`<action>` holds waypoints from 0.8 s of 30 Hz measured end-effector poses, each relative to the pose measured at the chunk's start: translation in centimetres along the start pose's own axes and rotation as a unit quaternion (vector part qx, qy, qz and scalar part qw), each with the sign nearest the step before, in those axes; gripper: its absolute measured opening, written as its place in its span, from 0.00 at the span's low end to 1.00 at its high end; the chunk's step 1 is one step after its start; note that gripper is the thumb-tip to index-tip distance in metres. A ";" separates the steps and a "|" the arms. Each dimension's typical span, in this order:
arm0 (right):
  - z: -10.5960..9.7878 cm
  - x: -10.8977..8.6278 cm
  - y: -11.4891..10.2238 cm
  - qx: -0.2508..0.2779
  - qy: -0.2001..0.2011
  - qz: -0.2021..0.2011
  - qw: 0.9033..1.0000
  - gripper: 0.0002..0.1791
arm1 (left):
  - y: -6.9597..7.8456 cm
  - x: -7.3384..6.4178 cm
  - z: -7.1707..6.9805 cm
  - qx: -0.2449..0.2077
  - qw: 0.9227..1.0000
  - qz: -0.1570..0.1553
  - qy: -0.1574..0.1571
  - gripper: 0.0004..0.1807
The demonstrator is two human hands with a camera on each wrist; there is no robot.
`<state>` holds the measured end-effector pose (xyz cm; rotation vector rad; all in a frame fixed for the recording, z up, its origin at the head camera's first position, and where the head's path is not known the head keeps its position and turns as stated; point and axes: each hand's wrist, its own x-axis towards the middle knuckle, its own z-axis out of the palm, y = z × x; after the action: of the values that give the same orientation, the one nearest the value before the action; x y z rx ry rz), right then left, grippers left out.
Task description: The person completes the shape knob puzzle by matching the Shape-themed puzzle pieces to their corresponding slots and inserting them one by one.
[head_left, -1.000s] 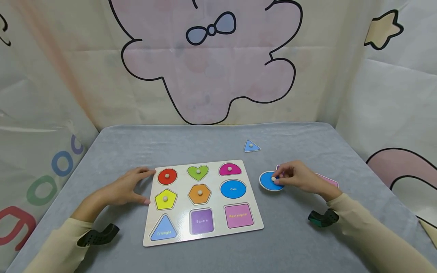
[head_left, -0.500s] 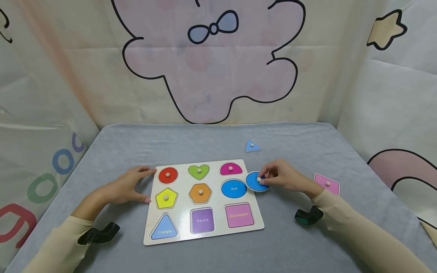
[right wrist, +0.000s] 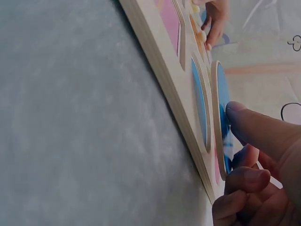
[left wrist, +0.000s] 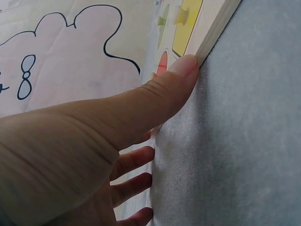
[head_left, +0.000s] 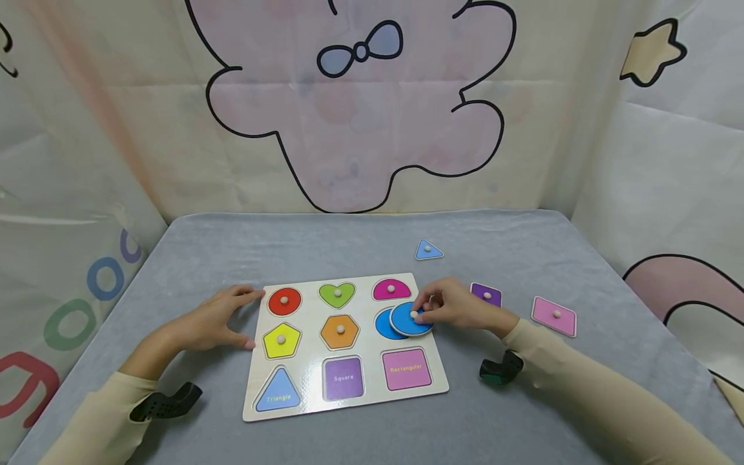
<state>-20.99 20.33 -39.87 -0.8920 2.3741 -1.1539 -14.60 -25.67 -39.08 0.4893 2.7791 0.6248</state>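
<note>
Pinched by its knob between my right thumb and fingers, a blue oval puzzle piece (head_left: 405, 325) is over the right side of the wooden shape board (head_left: 312, 384). It overlaps the blue recess marked Oval (head_left: 383, 327), whose left part shows. The right wrist view has the piece (right wrist: 222, 84) tilted and standing off the board's face, with my right hand (head_left: 459, 305) behind it. At the board's left edge, my left hand (head_left: 212, 323) is spread, thumb and fingertips touching the rim. In the left wrist view the thumb (left wrist: 160, 94) rests on that edge near the yellow pentagon.
A purple knobbed piece (head_left: 487, 294) and a pink rectangle piece (head_left: 554, 315) lie right of the board. Behind it is a blue triangle piece (head_left: 429, 250). Triangle (head_left: 279, 391), Square (head_left: 343, 387) and Rectangular (head_left: 406, 378) recesses hold no pieces. Grey cloth covers the table (head_left: 279, 242).
My right hand has carried the blue oval piece left, from the table beside the board to over its oval recess, uncovering the purple and pink pieces. The left hand stays at the board's edge.
</note>
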 end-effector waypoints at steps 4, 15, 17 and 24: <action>0.7 0.5 -0.2 0.011 -0.009 -0.009 1.000 0.06 | -0.1 0.0 0.1 -0.002 1.000 0.000 0.001 0.56; 1.4 1.5 -0.3 0.021 -0.007 -0.014 1.000 0.06 | -0.2 0.0 0.1 0.000 1.000 -0.002 0.004 0.56; 1.5 1.6 -0.3 0.022 -0.007 -0.015 1.000 0.06 | -0.2 0.0 0.1 0.000 1.000 -0.001 0.004 0.56; 1.7 1.7 -0.2 0.028 -0.010 -0.016 0.999 0.07 | -0.2 0.1 0.1 0.001 1.000 -0.001 0.003 0.56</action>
<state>-21.26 18.13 -40.82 -0.9214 2.3080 -1.2133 -14.69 -25.76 -39.25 0.4870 2.7856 0.6229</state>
